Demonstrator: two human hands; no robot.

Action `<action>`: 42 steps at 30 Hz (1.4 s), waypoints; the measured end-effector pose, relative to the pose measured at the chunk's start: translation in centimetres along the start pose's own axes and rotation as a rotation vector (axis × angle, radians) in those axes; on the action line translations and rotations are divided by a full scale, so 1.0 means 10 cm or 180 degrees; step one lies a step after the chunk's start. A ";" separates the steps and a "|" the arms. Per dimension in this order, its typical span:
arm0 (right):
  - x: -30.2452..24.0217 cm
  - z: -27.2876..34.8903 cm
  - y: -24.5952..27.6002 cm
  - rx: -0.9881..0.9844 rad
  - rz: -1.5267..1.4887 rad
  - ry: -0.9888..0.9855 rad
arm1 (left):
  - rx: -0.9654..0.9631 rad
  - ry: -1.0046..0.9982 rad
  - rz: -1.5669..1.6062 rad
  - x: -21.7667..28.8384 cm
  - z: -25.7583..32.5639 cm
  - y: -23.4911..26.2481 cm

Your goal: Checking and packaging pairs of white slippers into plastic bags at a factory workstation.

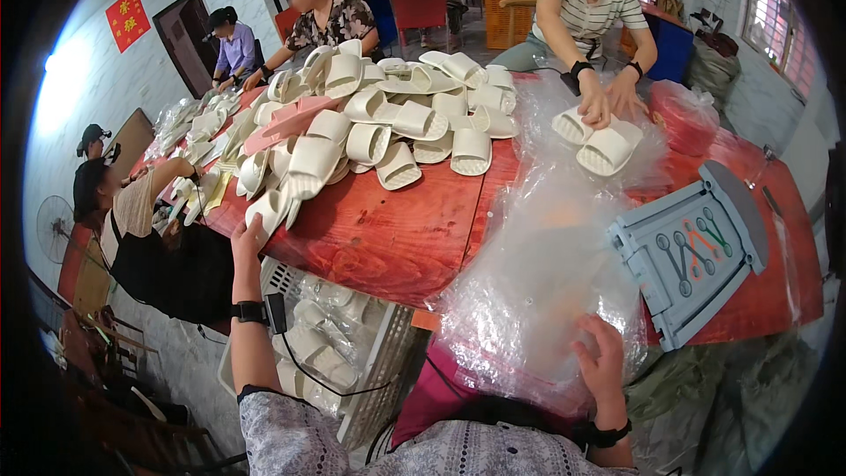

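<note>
My left hand [248,238] is closed on a cream slipper [269,211] at the near left edge of a big heap of slippers [352,115]. One pink slipper [291,119] lies among the cream ones. My right hand [602,360] is at the near side of a pile of clear plastic bags [546,291]. Its fingers are curved and apart, with nothing visible between them. Whether its fingertips touch the plastic I cannot tell.
Across the red table [388,238], a co-worker's hands rest on a pair of cream slippers [608,145]. A grey-blue folding stool [692,251] lies at right, near a pink bundle [683,119]. Below the table edge stands a white crate [374,370] holding bagged slippers. Other people work at left.
</note>
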State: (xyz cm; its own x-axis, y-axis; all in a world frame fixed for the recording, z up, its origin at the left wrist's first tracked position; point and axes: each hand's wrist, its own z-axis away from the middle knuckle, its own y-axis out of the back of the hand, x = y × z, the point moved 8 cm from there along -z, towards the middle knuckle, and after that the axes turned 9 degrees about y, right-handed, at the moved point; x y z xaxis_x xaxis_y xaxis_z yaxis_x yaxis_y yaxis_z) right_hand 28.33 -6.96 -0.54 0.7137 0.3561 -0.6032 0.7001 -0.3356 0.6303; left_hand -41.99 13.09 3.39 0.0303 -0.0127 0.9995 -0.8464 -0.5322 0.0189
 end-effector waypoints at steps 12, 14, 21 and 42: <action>-0.12 -0.04 0.03 -0.0068 0.0063 0.0051 | -0.1344 -0.0207 0.1041 1.22 1.27 -1.29; -0.10 -0.02 0.02 -0.0097 0.0035 -0.0005 | -0.1517 -0.0277 0.1189 1.44 1.59 -1.58; -0.06 0.00 0.06 -0.0310 0.0168 -0.0034 | -0.2600 -0.0417 0.1300 2.02 2.70 -2.78; 0.49 0.20 0.15 0.0869 -0.2914 -0.1257 | -0.3015 -0.1679 -0.2091 0.48 3.57 -4.26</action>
State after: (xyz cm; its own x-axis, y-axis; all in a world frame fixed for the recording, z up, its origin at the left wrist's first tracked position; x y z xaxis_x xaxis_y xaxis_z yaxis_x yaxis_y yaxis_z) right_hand 32.91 -7.48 -3.57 -0.1730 0.2796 -0.9444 0.9246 -0.2843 -0.2536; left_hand 13.16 5.48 6.40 0.6104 -0.4277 0.6667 -0.6327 0.2432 0.7352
